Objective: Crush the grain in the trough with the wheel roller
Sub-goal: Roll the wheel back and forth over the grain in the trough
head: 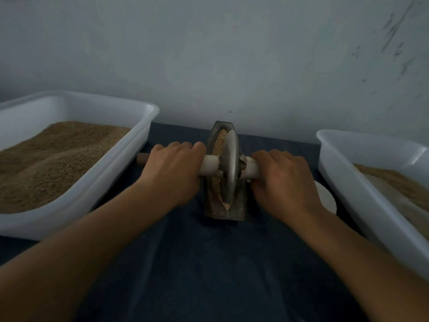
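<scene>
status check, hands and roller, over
Left hand and right hand both grip the axle. Wheel roller in trough, on grain. Nothing blocking.

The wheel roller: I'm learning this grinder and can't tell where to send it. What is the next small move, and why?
Probably roll the wheel roller away from the body, toward the trough's far end. The left hand and right hand already grip the handle either side of the wheel, which sits mid-trough, and whole-looking grain lies heaped just beyond it.

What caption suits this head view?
Both hands, left and right, grip the roller over grain in the trough.
</scene>
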`<state>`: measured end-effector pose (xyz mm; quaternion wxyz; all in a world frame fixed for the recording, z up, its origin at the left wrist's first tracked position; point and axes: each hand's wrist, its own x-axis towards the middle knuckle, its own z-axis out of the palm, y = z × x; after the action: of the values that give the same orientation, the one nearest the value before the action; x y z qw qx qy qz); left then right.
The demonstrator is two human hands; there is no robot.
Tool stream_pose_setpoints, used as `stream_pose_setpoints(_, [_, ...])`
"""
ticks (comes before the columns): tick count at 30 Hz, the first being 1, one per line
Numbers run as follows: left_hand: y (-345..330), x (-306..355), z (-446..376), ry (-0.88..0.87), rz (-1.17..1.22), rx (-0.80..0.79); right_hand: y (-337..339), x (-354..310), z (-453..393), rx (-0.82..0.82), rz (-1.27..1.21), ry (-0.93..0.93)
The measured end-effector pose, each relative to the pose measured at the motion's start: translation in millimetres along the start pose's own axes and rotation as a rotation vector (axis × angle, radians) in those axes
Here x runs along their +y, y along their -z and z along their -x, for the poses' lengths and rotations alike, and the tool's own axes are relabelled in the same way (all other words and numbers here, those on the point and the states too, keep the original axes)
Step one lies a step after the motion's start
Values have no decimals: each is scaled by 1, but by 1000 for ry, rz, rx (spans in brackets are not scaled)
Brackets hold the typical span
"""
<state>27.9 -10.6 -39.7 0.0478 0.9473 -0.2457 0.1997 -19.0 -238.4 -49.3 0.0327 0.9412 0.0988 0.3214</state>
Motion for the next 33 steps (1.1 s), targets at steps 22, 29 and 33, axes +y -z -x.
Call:
stream_pose_setpoints(22, [-41, -20, -91, 45, -142, -123, -69, 31, -74, -238, 101, -99])
stream_pose_setpoints(29, [-47, -25, -112, 114, -99, -163, -77, 36, -104, -346, 100, -133])
stream_pose_setpoints(33, [-49, -30, -115, 122, -63, -194, -76, 34, -114, -375, 123, -146])
